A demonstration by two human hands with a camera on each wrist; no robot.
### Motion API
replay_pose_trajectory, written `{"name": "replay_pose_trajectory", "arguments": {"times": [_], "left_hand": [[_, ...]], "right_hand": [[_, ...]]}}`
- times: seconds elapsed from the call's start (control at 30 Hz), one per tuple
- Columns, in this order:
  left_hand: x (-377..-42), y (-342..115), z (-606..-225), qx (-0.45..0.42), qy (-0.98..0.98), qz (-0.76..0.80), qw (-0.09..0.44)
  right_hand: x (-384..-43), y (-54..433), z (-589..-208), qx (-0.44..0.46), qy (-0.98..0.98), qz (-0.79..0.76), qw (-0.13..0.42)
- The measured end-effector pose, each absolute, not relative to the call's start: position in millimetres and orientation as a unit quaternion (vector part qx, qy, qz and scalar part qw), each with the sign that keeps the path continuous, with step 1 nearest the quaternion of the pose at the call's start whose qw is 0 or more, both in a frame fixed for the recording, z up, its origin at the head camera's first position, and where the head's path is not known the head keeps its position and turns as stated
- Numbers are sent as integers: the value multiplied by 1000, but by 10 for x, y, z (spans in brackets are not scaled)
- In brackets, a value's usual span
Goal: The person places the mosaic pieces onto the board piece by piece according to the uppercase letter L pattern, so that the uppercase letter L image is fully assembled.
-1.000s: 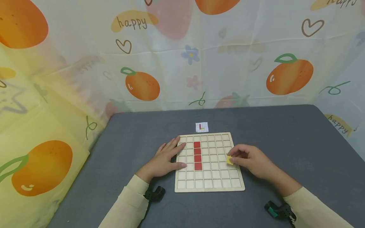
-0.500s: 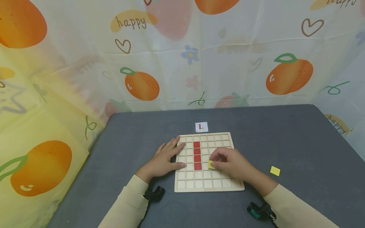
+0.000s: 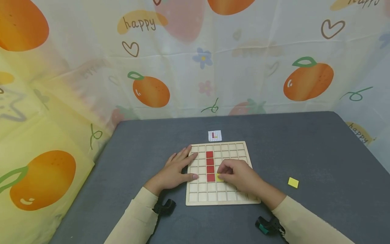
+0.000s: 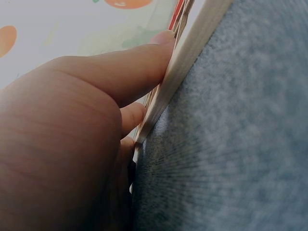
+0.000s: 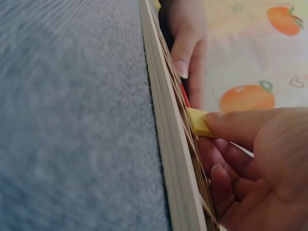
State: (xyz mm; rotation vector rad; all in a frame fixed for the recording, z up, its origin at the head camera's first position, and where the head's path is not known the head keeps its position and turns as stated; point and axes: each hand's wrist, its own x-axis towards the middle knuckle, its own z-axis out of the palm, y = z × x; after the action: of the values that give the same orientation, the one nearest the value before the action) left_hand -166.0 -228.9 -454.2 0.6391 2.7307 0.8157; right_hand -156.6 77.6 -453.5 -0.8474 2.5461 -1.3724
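A wooden grid board lies on the table, with several red square tiles filling part of one column. My right hand pinches a yellow square tile between thumb and fingers. In the head view that tile is at the cell just right of the lowest red one; in the right wrist view it is tilted against the board's grid. My left hand rests spread on the board's left edge, its thumb and fingers over the rim, as the left wrist view also shows.
Another yellow tile lies on the dark grey table to the right of the board. Beyond the board's far edge sits a small printed pattern card. A fruit-print cloth hangs behind the table.
My right hand has carried the yellow tile leftward across the board to beside the lowest red tile. The loose yellow tile on the right has come into view. My left hand stays put.
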Motion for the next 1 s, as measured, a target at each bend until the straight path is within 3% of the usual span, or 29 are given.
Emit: {"name": "replay_pose_trajectory", "arguments": {"times": [0.23, 1.0], "left_hand": [[-1650, -2301, -4579, 231, 923, 296, 88], [-1675, -2296, -4572, 218, 931, 273, 107]], "right_hand": [[-1550, 753, -4540, -282, 849, -444, 55], [-1526, 813, -4539, -296, 837, -457, 55]]}}
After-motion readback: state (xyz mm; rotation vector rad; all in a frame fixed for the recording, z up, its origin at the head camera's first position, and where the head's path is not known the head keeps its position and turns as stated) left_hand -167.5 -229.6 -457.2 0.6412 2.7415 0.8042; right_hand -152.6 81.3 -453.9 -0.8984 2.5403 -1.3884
